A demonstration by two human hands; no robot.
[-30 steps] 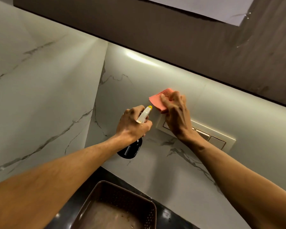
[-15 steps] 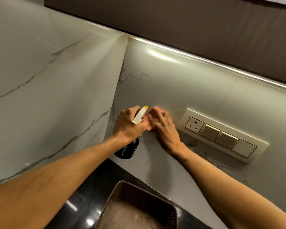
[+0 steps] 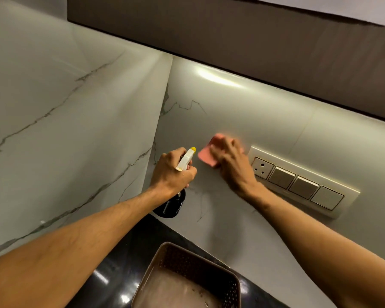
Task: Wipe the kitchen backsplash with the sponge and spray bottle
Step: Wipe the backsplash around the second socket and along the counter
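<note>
- Where your view begins, at the bottom edge, one brown perforated basket (image 3: 152, 263) sits on the glossy black counter (image 3: 118, 247), close to the wall.
- Your left hand (image 3: 172, 172) is clamped round the neck of the one spray bottle (image 3: 173, 206), fingers curled on the white trigger head.
- That bottle hangs above the counter, just in front of the corner of the wall. Its long axis runs from the dark base at the lower left up to the yellow nozzle tip, and it is tilted. The tip points up and right, toward the sponge.
- Your right hand (image 3: 233, 166) lies over the one pink sponge (image 3: 206, 155) with fingers spread fairly flat, pressing it against the backsplash (image 3: 231, 107). Both hand and sponge are motion-blurred.
- From what shows of the sponge, its long axis slants from upper right to lower left, and it lies just right of the nozzle tip.
- Just right of that hand is one cream switch plate (image 3: 351, 197), holding one socket and three switches.
- Farthest off, a dark cabinet (image 3: 231, 41) overhangs the marble-veined backsplash.
</note>
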